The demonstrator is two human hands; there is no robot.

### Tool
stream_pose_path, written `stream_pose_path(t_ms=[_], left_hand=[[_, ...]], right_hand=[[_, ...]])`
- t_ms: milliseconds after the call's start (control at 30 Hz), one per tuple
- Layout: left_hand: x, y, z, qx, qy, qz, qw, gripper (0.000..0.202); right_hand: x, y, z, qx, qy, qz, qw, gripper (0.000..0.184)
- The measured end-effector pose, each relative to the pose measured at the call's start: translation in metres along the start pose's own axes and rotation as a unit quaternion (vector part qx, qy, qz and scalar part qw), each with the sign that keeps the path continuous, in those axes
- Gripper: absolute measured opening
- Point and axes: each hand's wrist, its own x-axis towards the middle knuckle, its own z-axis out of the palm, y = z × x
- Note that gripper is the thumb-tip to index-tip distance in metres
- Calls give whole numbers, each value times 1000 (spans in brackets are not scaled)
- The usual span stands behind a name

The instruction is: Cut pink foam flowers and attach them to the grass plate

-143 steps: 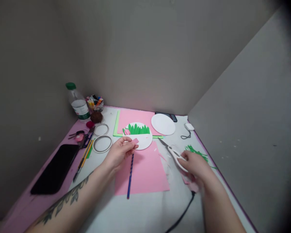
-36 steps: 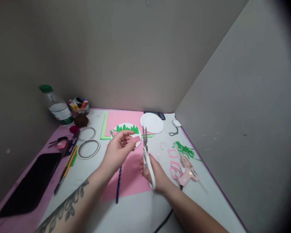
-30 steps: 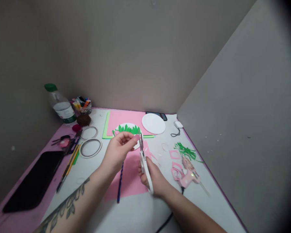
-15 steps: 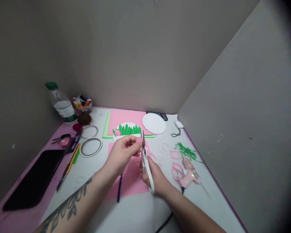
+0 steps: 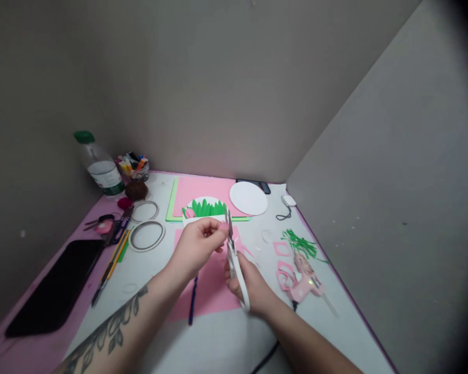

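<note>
My left hand (image 5: 197, 246) pinches a small pink paper piece (image 5: 223, 227) above the table. White-handled scissors (image 5: 234, 259) are gripped in my right hand (image 5: 249, 283), their blades pointing up and meeting the pink piece. Under both hands lies a pink paper sheet (image 5: 210, 291) with a blue pencil (image 5: 193, 301) on it. Just behind stands a white paper plate with green paper grass (image 5: 205, 209).
A pink glue gun (image 5: 304, 278), pink cut-outs (image 5: 281, 248) and green scraps (image 5: 300, 241) lie right. A second white plate (image 5: 248, 198) sits at the back. Left are two rings (image 5: 147, 235), pencils, small scissors, a black phone (image 5: 50, 288), a bottle (image 5: 97, 166) and a marker cup.
My right hand picked the scissors up from the table's right side and brought them to the pink piece in my left hand. In the last second the hands barely shifted.
</note>
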Motion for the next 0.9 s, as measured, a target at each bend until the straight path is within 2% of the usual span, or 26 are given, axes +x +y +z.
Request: stream_pose_path(t_ms=[400, 900], left_hand=[[2, 2, -4, 17, -13, -4, 1000, 18], [2, 10, -8, 73, -18, -14, 997, 21]], right_hand=[[0, 3, -1, 14, -9, 13, 1000, 24], [-1, 3, -12, -36, -27, 12, 999, 22]])
